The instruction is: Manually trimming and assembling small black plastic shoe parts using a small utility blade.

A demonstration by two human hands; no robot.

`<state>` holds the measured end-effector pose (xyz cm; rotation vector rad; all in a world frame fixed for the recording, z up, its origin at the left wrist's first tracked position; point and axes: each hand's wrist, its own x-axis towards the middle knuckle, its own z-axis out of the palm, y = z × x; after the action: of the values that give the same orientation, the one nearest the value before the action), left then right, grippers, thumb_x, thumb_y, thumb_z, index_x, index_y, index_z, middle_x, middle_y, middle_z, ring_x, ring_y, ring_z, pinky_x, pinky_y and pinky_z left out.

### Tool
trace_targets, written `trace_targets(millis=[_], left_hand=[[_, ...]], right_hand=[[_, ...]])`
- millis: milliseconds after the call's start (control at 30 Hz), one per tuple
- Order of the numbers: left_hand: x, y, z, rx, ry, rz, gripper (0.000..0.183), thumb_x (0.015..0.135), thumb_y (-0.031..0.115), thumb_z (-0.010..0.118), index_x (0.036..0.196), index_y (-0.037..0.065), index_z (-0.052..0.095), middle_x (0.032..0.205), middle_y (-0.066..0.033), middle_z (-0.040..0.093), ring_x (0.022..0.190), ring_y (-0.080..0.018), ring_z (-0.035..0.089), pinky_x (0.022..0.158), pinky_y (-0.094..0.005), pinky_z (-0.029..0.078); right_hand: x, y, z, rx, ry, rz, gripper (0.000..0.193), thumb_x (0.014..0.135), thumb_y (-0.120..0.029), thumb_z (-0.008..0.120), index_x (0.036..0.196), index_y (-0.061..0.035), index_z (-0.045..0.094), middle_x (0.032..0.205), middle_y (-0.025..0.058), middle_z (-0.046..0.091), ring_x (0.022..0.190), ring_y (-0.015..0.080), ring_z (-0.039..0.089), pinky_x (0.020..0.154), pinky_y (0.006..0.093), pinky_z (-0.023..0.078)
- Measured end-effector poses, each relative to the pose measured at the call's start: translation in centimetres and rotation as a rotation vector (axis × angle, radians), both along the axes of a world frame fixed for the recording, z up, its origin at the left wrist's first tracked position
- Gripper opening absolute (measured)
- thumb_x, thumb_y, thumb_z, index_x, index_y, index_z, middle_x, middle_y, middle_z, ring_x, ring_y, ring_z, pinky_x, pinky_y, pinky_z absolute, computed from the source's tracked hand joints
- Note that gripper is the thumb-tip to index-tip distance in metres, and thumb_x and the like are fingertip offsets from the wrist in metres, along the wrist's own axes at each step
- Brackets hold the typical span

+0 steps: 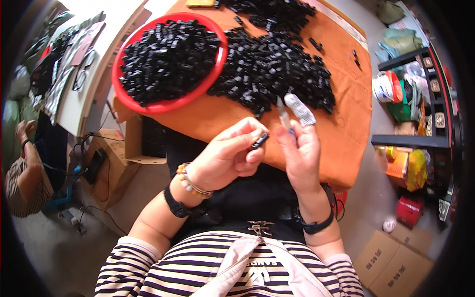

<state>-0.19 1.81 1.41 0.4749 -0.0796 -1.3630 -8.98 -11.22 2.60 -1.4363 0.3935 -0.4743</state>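
Note:
My left hand pinches a small black plastic part between thumb and fingers, just off the near edge of the orange-covered table. Close to its right, my right hand grips a slim craft knife, its pale pointed blade facing away from me. Grey-white knitted cloth covers one fingertip of that hand. The knife and the held part are apart. Beyond both hands lies a broad heap of similar black parts. A red basin filled with more of them stands at the left.
A second heap of black parts lies farther back. Cardboard boxes and cables are at the lower left. At the right stand a black shelf with bags and a flattened carton. Another person's arm shows at far left.

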Motion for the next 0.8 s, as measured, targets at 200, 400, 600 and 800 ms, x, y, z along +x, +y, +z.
trace_targets(millis=[200,400,600,800], left_hand=[[1.5,0.9,0.5,0.117,-0.179,0.238,0.013,0.095,0.022,0.044,0.102,0.012,0.047,0.068,0.0006,0.045,0.050,-0.0056,0.033,0.044,-0.0198,0.028],[6.2,4.1,1.4,0.124,-0.365,0.695,0.026,0.092,0.016,0.047,0.116,0.007,0.044,0.086,-0.0076,0.054,0.060,-0.0108,0.052,0.053,-0.0216,0.043],[11.0,7.2,1.7,0.068,-0.412,0.883,0.035,0.094,0.016,0.045,0.127,0.007,0.036,0.116,-0.0181,0.054,0.087,-0.0232,0.062,0.064,-0.0262,0.052],[9.5,6.1,1.4,0.046,-0.444,0.782,0.043,0.095,0.015,0.042,0.135,0.005,0.030,0.117,-0.0189,0.054,0.086,-0.0213,0.062,0.067,-0.0264,0.052]], right_hand=[[-1.3,-0.5,-0.4,0.076,0.107,0.032,0.043,0.090,-0.014,0.057,0.128,0.0007,0.041,0.082,-0.0061,0.044,0.066,0.0007,0.032,0.057,0.0161,0.027],[-1.6,-0.6,-0.9,0.024,0.115,0.042,0.043,0.091,-0.011,0.055,0.128,0.0039,0.040,0.108,0.0029,0.052,0.084,0.0037,0.043,0.074,0.0167,0.036],[-1.3,-0.4,-1.1,0.036,0.136,0.071,0.042,0.090,-0.012,0.056,0.127,0.0037,0.042,0.103,0.0011,0.052,0.080,0.0032,0.042,0.071,0.0166,0.036],[-1.7,-1.0,-1.3,0.003,0.162,0.056,0.040,0.094,-0.015,0.050,0.128,0.0031,0.042,0.086,-0.0041,0.046,0.068,0.0032,0.038,0.062,0.0177,0.036]])
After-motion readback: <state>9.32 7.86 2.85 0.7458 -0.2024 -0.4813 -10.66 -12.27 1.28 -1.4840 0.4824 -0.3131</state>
